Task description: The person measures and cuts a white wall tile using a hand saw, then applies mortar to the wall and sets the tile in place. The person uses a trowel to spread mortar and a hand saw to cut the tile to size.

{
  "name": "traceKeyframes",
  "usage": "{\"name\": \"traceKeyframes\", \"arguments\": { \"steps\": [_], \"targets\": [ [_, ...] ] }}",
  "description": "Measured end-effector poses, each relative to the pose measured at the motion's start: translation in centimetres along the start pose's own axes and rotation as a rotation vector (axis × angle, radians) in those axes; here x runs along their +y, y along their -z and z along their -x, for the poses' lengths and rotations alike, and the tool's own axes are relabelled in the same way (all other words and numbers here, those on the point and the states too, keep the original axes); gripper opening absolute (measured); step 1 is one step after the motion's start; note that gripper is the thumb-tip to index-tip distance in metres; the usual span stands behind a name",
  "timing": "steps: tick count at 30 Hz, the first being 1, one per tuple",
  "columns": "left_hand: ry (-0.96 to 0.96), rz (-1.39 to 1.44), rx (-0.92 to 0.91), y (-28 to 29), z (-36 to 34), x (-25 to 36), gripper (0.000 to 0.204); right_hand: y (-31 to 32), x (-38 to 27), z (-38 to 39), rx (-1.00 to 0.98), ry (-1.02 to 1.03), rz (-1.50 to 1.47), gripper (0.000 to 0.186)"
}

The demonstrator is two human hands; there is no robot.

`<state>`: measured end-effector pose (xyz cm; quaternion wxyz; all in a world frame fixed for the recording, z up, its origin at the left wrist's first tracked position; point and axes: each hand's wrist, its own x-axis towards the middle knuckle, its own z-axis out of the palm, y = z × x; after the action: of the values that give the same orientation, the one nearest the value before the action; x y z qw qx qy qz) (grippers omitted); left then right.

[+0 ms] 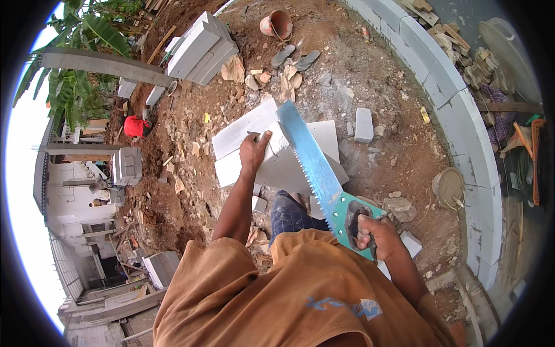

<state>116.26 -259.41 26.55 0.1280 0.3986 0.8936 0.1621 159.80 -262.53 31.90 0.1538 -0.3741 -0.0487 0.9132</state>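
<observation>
The right fingers point(363, 228) of the right hand point(381, 236) are curled tightly round the green handle point(343, 210) of the saw point(321, 178); the left hand point(253, 154) lies on the far part of a white block point(289, 173), thumb and fingers spread near the blade, though whether they grip its edge I cannot tell; a small dark thing shows by the left fingertips, too small to make out.

The saw slants from the near right to the far left, its teeth facing left and its tip over the block's far end; whether the teeth touch the block I cannot tell; another white slab point(238, 134) lies left of it, partly covered; the person's checked trouser leg point(287, 213) shows just nearer than the block, and the brown shirt point(277, 283) fills the near side.

Farther right, a small block point(363, 125) lies on the dirt point(399, 115); a tub point(448, 188) of grey mix stands to the right, near a curved block wall point(462, 133); at the far side are a pair of sandals point(283, 55), a tipped bucket point(267, 25) and a stack of blocks point(202, 52); far left, a person in red point(136, 126) bends over the ground.
</observation>
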Motion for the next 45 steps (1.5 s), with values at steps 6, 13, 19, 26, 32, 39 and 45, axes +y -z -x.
{"name": "traceKeyframes", "arguments": {
  "steps": [6,13,19,26,32,39,45],
  "targets": [
    [-0.002,0.015,0.05,-0.1,0.0,0.2,0.068,-2.2,-2.7,1.1,0.031,0.017,0.07,0.011],
    [0.079,-0.002,0.072,0.3,-1.2,-0.5,0.072,-2.7,-2.0,4.2,0.03,-0.011,0.137,0.014],
    [0.085,0.066,0.005,0.3,0.4,1.0,0.071,-1.3,-4.5,-3.8,-0.027,-0.016,0.176,0.012],
    [0.107,0.065,0.101,1.3,1.1,0.4,0.073,-4.1,-3.9,-3.9,0.069,0.113,0.512,0.01],
    [-0.057,0.047,0.19,-1.1,1.4,1.8,0.067,-5.8,-3.8,-2.0,0.043,0.816,1.568,0.059],
    [-0.103,0.094,0.266,-2.4,2.7,0.3,0.041,-3.5,-6.3,-0.4,0.315,0.656,0.826,0.055],
    [0.013,0.216,0.231,-1.9,3.3,0.4,0.028,-2.5,-4.6,4.1,0.093,0.45,0.421,0.047]
  ]
}}
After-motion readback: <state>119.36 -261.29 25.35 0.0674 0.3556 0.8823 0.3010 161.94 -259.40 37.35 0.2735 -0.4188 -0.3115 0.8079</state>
